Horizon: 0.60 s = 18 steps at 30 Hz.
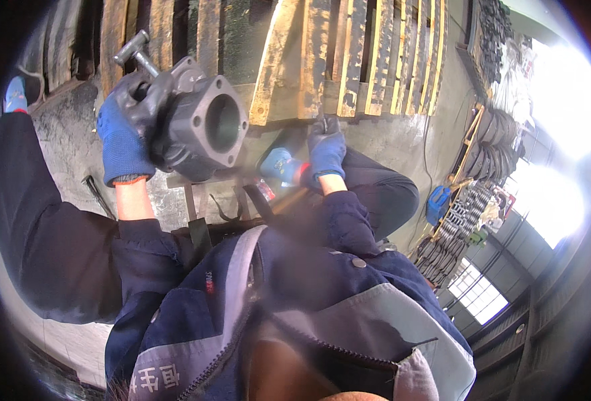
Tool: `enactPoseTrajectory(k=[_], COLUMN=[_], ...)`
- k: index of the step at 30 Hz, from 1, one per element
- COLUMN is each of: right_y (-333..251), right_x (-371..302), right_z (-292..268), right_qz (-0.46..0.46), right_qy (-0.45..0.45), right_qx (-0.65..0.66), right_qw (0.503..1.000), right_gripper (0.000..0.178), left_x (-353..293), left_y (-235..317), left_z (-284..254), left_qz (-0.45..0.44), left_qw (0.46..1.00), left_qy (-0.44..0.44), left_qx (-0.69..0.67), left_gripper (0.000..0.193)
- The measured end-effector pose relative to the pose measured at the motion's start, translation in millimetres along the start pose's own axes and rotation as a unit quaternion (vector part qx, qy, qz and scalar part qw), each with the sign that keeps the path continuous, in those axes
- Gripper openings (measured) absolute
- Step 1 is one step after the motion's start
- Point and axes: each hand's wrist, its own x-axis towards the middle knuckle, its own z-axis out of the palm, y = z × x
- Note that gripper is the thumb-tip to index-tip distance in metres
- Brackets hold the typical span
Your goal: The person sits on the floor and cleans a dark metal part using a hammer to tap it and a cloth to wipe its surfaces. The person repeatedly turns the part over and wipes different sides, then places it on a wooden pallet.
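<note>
Gripping the left side of a dark grey cast-metal housing with a square, four-holed flange and round bore [197,139], the blue-knit, dark-palmed gloved left hand [126,121] is just below a T-shaped metal rod [135,51]. The matching gloved right hand [327,144] has curled fingers near the yellowish, black-stained wooden pallet slats [314,63]; whether it grasps anything is unclear. The housing appears above the grey floor [75,123], left of the right hand.
</note>
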Motion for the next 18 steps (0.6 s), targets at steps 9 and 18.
enactPoseTrajectory(k=[9,18], right_y=[15.1,-12.9], right_x=[-9.0,-8.5], right_z=[32.0,4.2], right_qz=[0.219,0.173], right_qy=[-0.177,-0.208], right_qx=[-0.142,-0.162], right_qw=[0.949,0.949], right_gripper=[0.025,0.027], left_x=[10.1,5.4], left_y=[-21.0,-6.9], left_z=[2.3,0.0], left_qz=[0.038,0.036], left_qw=[0.999,0.997], left_qy=[-0.004,-0.013], left_qx=[0.007,0.068], left_gripper=[0.037,0.030])
